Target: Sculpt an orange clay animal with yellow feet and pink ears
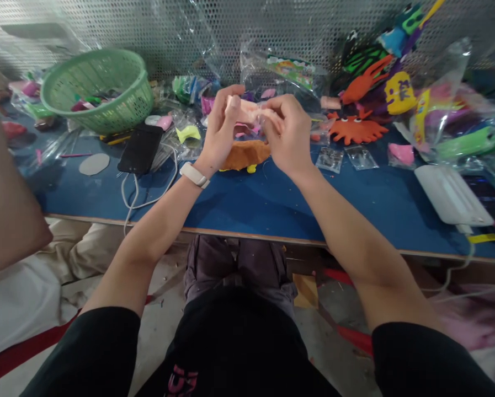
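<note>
Pale pink soft clay [246, 113] stretches between my two hands above the blue table. My left hand [220, 129] pinches its left end between thumb and fingers, with a light band on the wrist. My right hand [289, 132] has thumb and fingers closed on the other end, which looks thinner and torn. Just below the hands an orange-brown clay shape [245, 155] lies on the table, with a small yellow piece [251, 169] at its front edge. Part of the orange-brown shape is hidden behind my hands.
A green basket [100, 118] with small items stands left, near a black phone [141, 149] and white cable. An orange crab figure [358, 130], small clear bags [330, 159] and a white power bank [452, 194] lie right. Another person's arm [7, 204] is at far left.
</note>
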The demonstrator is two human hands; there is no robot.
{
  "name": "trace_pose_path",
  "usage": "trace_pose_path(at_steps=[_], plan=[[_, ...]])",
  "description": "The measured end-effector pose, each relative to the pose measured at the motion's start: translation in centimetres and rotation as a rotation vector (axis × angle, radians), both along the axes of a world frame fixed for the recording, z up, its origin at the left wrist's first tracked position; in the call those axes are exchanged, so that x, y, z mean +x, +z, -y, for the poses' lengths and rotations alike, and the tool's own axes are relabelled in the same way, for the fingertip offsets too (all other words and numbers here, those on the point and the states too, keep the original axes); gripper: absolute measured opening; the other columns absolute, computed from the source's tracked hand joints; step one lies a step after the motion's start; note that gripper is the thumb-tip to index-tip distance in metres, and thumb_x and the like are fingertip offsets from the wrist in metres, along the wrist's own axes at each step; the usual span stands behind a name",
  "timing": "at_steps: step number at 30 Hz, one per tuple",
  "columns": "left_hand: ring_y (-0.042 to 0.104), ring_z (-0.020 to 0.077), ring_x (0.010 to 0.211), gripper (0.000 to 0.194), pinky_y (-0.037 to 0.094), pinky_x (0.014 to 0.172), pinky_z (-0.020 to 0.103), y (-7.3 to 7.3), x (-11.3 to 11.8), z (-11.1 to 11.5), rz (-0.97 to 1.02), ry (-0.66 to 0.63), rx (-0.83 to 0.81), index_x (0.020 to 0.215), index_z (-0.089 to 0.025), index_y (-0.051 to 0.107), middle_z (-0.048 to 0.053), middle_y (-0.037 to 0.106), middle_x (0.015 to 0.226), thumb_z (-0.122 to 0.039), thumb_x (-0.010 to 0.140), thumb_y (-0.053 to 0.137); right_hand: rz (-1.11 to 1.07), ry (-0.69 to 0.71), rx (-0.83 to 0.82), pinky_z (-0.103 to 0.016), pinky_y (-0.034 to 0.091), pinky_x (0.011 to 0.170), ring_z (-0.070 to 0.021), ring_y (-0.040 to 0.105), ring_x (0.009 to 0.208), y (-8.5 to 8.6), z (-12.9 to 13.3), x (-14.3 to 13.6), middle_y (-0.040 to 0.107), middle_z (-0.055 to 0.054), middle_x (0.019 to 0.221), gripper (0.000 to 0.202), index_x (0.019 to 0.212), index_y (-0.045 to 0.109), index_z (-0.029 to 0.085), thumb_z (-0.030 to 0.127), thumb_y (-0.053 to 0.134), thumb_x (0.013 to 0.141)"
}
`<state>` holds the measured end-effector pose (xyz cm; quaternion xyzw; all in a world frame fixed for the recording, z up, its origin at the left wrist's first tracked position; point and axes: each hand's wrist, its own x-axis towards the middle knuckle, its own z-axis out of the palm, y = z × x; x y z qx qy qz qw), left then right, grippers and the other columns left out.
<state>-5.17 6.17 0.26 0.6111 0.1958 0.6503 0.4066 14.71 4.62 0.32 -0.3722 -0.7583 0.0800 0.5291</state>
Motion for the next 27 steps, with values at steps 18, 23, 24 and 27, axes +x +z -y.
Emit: trace_pose_path(at_steps=[18,23,24,27], plan=[[0.078,0.0169,0.067,0.051,0.060,0.060,0.032,0.6,-1.0,-1.0,-0.130,0.130,0.234,0.127,-0.037,0.084,0.002,0.083,0.099,-0.080,0.099,0.087,-0.169,0.143,-0.175,-0.055,0.074,0.084,-0.0343,0.083,0.091,0.9,-1.3,1.1,0.081,-0.009,0.091,0.086,0.113,0.081,0.034,0.113,0.067,0.082],[0.069,0.0126,0.061,0.041,0.058,0.057,0.033,0.4,-0.9,-1.2,-0.114,0.160,0.249,0.120,-0.036,0.082,-0.001,0.080,0.093,-0.075,0.106,0.082,-0.138,0.179,-0.216,-0.051,0.071,0.077,-0.0301,0.081,0.082,0.0,-2.1,1.1,0.076,-0.005,0.084,0.091,0.113,0.076,0.034,0.118,0.054,0.084],[0.066,0.0117,0.060,0.041,0.057,0.056,0.033,0.4,-1.1,-1.5,-0.107,0.165,0.227,0.117,-0.035,0.081,-0.002,0.078,0.090,-0.075,0.108,0.079,-0.140,0.188,-0.218,-0.050,0.070,0.074,-0.0293,0.081,0.081,-0.4,-2.6,1.1,0.076,-0.005,0.085,0.091,0.114,0.075,0.035,0.118,0.053,0.085],[0.059,0.0097,0.062,0.048,0.054,0.058,0.031,0.2,-2.3,-2.9,-0.023,0.199,0.142,0.111,-0.029,0.076,-0.003,0.070,0.080,-0.077,0.110,0.073,-0.176,0.196,-0.219,-0.046,0.065,0.069,-0.0258,0.079,0.078,-1.2,-4.9,1.9,0.076,-0.004,0.093,0.087,0.118,0.069,0.035,0.115,0.050,0.090]])
